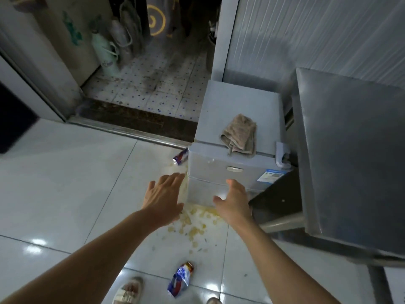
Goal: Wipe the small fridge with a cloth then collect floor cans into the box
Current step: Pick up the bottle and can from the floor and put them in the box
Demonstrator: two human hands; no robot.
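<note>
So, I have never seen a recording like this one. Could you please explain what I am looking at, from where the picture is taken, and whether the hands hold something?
There is no machine here. A person wears a camera on the head, so this one picture looks forward and down along their own bare arms. The left hand and the right hand both reach out with relaxed, open fingers toward the front of a small grey fridge; neither holds anything. A brownish cloth lies crumpled on the fridge top. On the tiled floor one can lies beside the fridge's left side, and a crushed can lies near the person's feet. Yellowish spilled bits are scattered in front of the fridge. No box is in view.
</note>
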